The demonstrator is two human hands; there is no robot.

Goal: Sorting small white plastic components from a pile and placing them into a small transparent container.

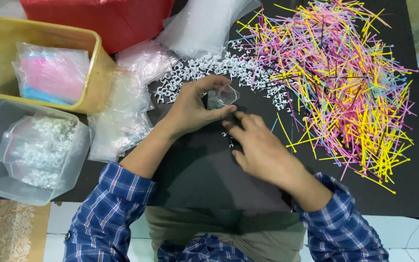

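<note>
Plaid sleeves nearest. Left hand (190, 104) pinching small clear bag (226, 94), mouth open. Right hand (260, 148) lying half-curled, fingertips gathering white clips (231, 140) on black mat (195, 170); grip unclear. Big clip pile (219, 68) far, coloured sticks (345, 82) right: most remaining unpacked. Filled bags sitting in left bins (40, 150).

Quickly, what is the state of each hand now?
Left hand: closed on a small clear plastic bag.
Right hand: holds nothing visible; its fingertips press down on small white pieces.
</note>
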